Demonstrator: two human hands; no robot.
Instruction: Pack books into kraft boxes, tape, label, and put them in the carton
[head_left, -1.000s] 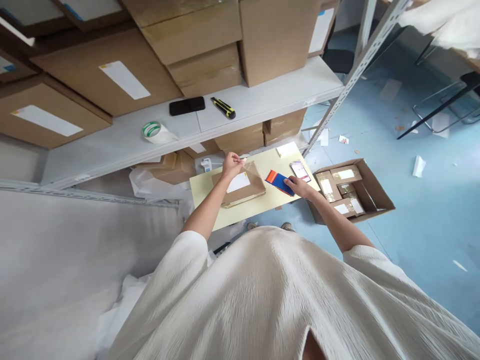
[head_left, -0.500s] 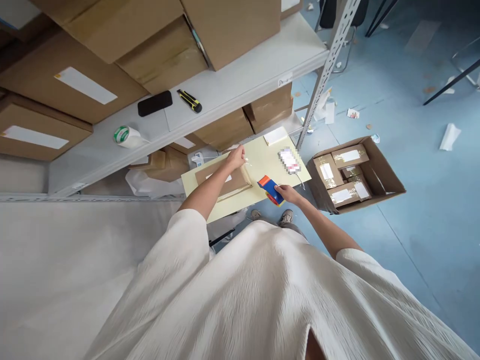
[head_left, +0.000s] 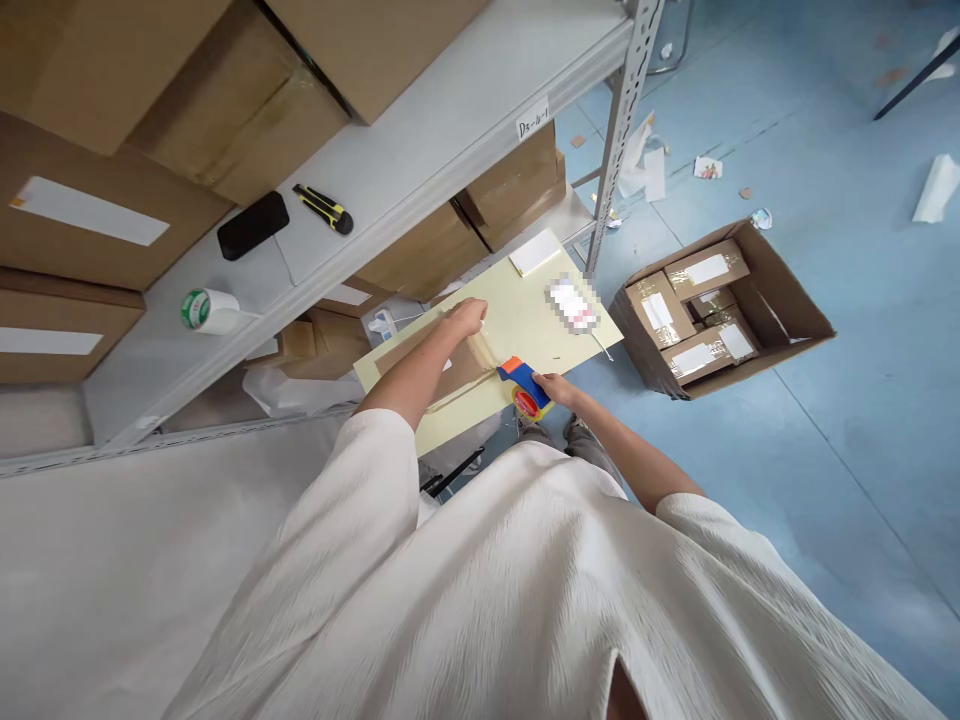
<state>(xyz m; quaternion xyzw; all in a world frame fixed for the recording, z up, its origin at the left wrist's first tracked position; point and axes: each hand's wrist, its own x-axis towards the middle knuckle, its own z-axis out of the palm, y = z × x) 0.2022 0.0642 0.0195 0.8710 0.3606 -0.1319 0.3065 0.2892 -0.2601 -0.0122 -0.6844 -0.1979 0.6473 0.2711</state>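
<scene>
My right hand (head_left: 556, 388) is wrapped round a blue tape dispenser (head_left: 517, 376) with an orange front and a red-cored roll. The dispenser is at the right end of a flat cardboard box (head_left: 466, 368), which lies on a pale yellow tabletop (head_left: 525, 318). Over the far right corner of that box, my left hand (head_left: 468, 316) is closed, fingers pressed together. A tiny whitish bit shows at its fingertips; what they grip is too small to make out. My left forearm covers part of the box.
At right on the floor stands an open carton (head_left: 652, 372) holding several small boxes. A metal shelf (head_left: 420, 130) carries large cartons, a black phone (head_left: 253, 225), a utility knife (head_left: 324, 208) and a white roll (head_left: 211, 311). White cards (head_left: 535, 253) lie on the tabletop's far edge.
The tape dispenser in my right hand has moved left, up to the box's right end. My left hand stays closed near the box's far corner. The camera view has shifted.
</scene>
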